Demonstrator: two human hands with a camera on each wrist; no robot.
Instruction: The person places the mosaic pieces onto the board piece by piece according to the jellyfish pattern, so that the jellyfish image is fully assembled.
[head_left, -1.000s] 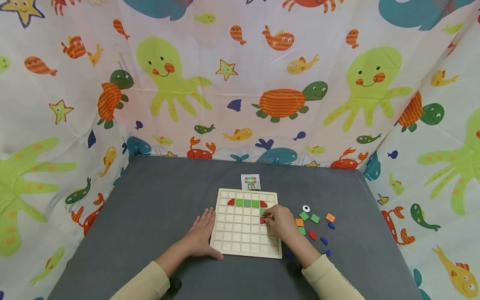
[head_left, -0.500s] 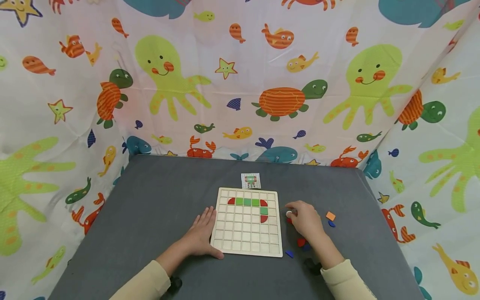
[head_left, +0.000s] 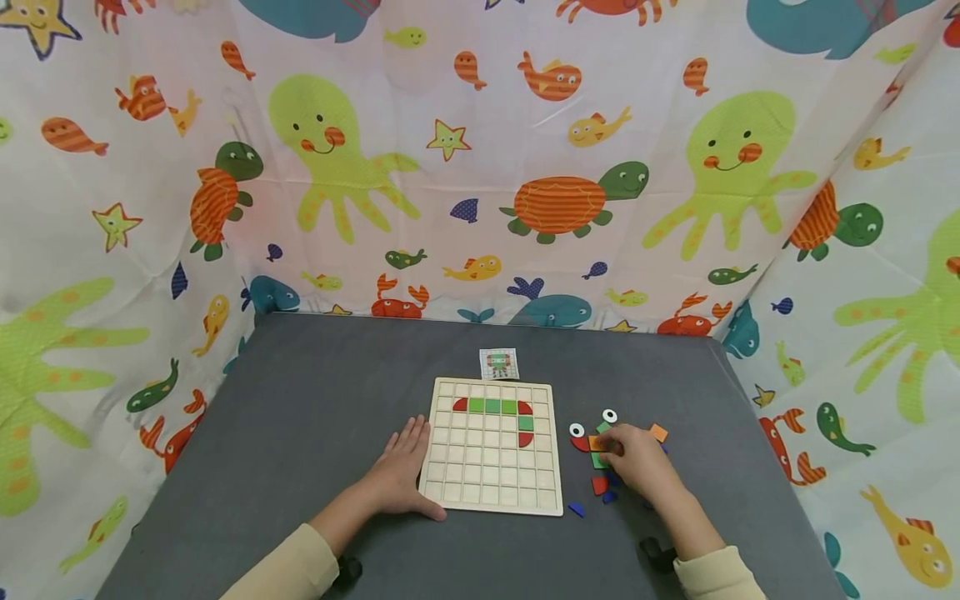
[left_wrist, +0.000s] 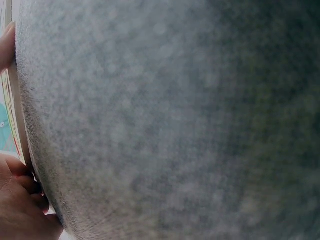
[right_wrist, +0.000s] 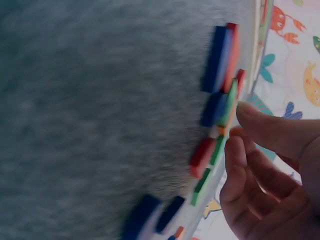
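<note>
My left hand (head_left: 402,467) lies flat with fingers straight along the left edge of a wooden grid board (head_left: 491,472), its thumb at the near edge. On the board, a row runs from one red rounded piece (head_left: 461,405) over green squares (head_left: 492,406) to another; below its right end sit a green square (head_left: 526,423) and a red piece (head_left: 525,439). To the right of the board, my right hand (head_left: 641,458) has its fingertips at an orange square (head_left: 595,443) and a green square (head_left: 598,460). A gap shows between its thumb (right_wrist: 250,120) and index finger.
White rings (head_left: 577,430), red pieces (head_left: 599,485), blue pieces (head_left: 576,509) and an orange square (head_left: 658,432) lie loose right of the board. Behind the board is a small pattern card (head_left: 498,363). A printed sea-animal curtain (head_left: 495,275) stands around the grey table (head_left: 352,375).
My right hand has left the red piece on the board and moved right to the loose pieces. A white ring now lies farther left, near the board. My left hand has stayed put.
</note>
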